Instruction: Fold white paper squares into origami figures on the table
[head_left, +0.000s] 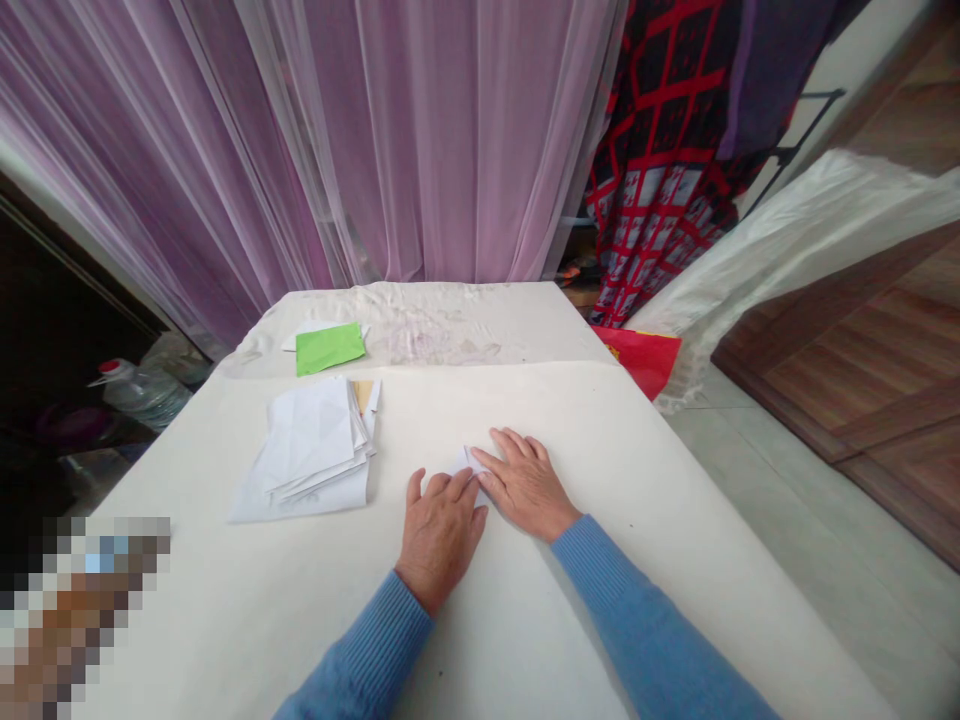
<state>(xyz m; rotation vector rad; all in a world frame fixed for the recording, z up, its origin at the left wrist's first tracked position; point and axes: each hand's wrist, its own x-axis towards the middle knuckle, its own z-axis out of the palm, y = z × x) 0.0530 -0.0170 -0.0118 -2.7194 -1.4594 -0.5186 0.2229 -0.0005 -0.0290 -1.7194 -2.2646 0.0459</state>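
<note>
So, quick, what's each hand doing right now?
Left hand: open, flat against the small folded white paper.
Right hand: open, flat on that paper too.

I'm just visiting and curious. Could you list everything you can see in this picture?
table: one, cream-white paper top, centre
crumpled cloth: one, white, far table end
paper stack: one, white, on table, left
green paper: one sheet, green, beyond stack
small folded paper: one, white, between hands
curtain: one, sheer purple, behind table
patterned cloth: one, red and black, back right
red bag: one, red, by far right corner
plastic bottle: one, clear, red cap, left of table
left hand: one, on folded paper, blue sleeve
right hand: one, on folded paper, blue sleeve
</note>
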